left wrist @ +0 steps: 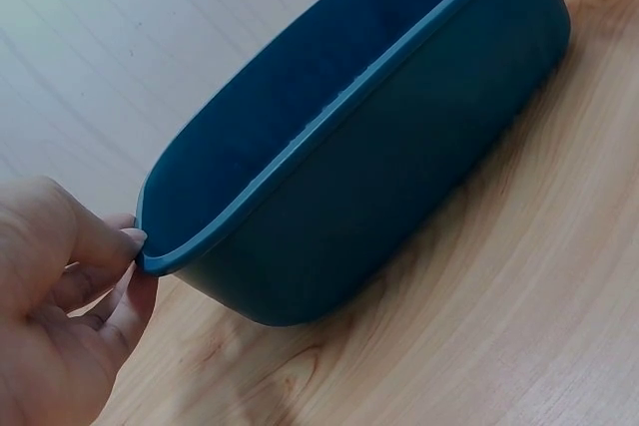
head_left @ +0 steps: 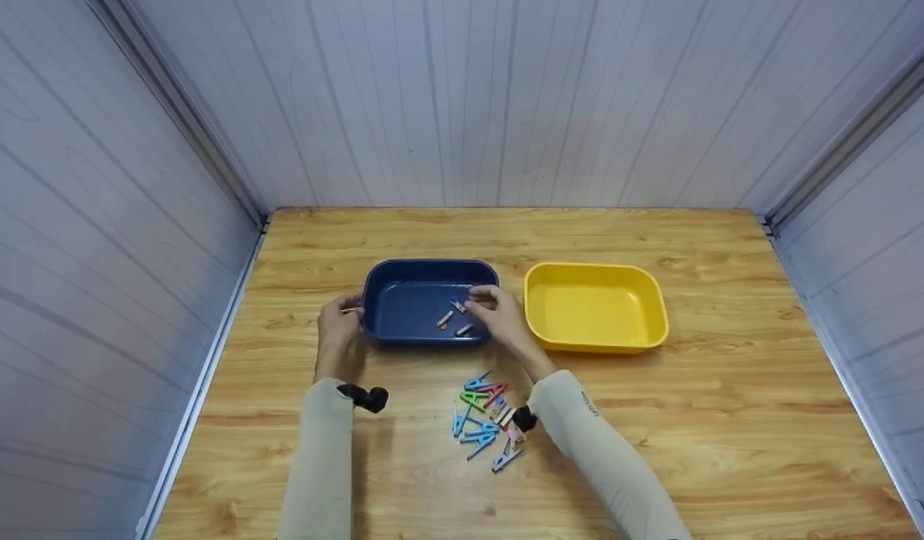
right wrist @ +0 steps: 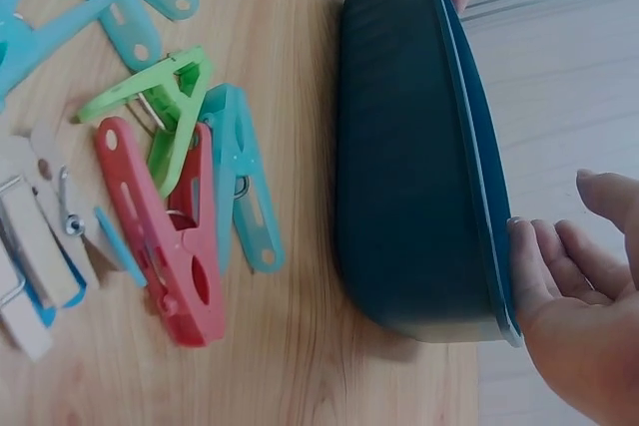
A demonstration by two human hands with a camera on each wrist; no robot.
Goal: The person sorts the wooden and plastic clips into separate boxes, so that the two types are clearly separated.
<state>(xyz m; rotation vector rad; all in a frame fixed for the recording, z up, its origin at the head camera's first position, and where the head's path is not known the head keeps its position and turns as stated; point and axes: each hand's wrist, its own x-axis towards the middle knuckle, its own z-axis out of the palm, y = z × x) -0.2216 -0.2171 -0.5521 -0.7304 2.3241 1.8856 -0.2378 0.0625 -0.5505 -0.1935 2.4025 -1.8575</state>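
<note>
A dark blue plastic basin [head_left: 402, 304] stands on the table, with several small wooden clothespins [head_left: 445, 319] lying toward its right end. At its left end my left hand [head_left: 337, 324] pinches the rim; the left wrist view shows the thumb [left wrist: 118, 236] at the rim's inner side and fingers outside and below. My right hand [head_left: 501, 315] is over the basin's right end. In the right wrist view its fingers [right wrist: 559, 258] are spread loosely from the thumb [right wrist: 605, 195], with nothing between them. Several plastic clothespins, including a red one [right wrist: 165, 236] and a green one [right wrist: 165, 112], lie nearer me.
To the right of the blue basin stands a yellow basin [head_left: 593, 307]. Wooden clothespins [right wrist: 45, 216] lie among the plastic ones in the pile between my forearms. White panel walls [head_left: 469, 105] border the wooden table [head_left: 739, 420] at the back and both sides.
</note>
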